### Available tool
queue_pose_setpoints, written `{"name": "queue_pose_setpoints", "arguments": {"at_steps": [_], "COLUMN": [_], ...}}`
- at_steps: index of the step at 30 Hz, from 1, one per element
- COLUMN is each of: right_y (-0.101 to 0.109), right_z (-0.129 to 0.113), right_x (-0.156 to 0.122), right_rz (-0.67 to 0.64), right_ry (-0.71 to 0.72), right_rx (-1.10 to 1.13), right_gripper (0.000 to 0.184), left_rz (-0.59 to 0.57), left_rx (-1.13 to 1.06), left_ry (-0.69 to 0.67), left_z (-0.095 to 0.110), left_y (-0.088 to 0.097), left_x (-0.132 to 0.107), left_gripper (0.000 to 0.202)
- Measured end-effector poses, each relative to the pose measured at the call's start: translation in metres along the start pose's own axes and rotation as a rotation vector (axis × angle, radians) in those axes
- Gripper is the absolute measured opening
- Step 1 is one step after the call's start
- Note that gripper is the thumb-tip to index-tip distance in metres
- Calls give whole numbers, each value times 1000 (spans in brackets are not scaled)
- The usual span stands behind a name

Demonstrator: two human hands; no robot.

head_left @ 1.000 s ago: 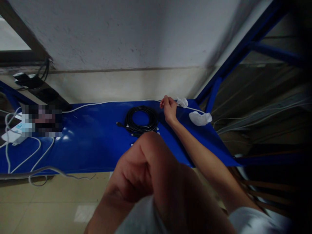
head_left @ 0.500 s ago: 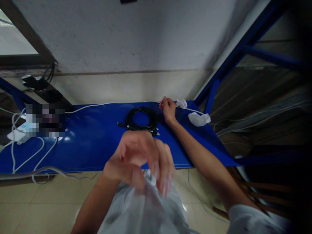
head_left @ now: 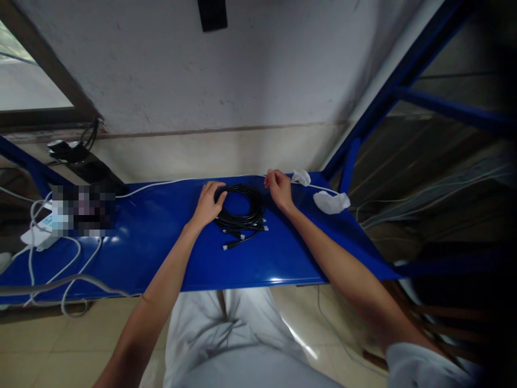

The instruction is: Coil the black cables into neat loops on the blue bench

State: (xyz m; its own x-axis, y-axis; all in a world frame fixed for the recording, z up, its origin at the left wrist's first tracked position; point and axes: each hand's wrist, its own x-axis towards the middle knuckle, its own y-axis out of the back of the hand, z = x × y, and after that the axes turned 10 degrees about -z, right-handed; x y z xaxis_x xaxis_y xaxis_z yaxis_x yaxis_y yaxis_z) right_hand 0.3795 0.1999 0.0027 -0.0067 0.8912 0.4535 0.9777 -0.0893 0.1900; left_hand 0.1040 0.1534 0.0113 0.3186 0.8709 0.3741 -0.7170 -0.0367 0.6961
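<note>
Glossy blue shelf (head_left: 161, 242): relaxed, half-curled hands, left (head_left: 209, 202), right (head_left: 278, 188), flank round black cable coil (head_left: 241, 207).

Black cable coil (head_left: 241, 207): thin cord wound into a round, flat loop of several turns, lying on the blue shelf (head_left: 161, 242) near its far edge, right of centre. Loose ends with small connectors trail from the coil's near side toward the front edge.
</note>
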Motion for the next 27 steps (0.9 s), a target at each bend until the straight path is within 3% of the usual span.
{"name": "queue_pose_setpoints", "arguments": {"at_steps": [4,9,11,15,18,20,23,27], "right_y": [0,5,7,1,-12,-18,-16,15], "right_z": [-9,-27,-39,-73,-90,-91,-79,-60], "right_x": [-5,-7,-8,-21,-51,-73,-96,-99], "right_rz": [-34,-107,-223,-606,-772,-804,-784,-764], "right_ry": [24,49,88,255,362,389,413,447], "right_rx": [-46,-143,-230,-404,-609,-736,-850,-837], "right_gripper": [63,65,62,45,70,83,72,60], "left_rz": [-19,-10,-9,-1,8,15,12,-48], "left_rx": [31,105,118,107,95,95,53,-170], "left_ry": [80,175,200,258,296,328,305,131], "left_z": [-1,4,5,5,4,5,8,10], "left_y": [-4,-2,-2,-4,-8,-11,-16,-22], "left_x": [1,-2,-3,-5,-7,-8,-8,-10], "left_gripper": [33,22,19,21,21,21,22,27]}}
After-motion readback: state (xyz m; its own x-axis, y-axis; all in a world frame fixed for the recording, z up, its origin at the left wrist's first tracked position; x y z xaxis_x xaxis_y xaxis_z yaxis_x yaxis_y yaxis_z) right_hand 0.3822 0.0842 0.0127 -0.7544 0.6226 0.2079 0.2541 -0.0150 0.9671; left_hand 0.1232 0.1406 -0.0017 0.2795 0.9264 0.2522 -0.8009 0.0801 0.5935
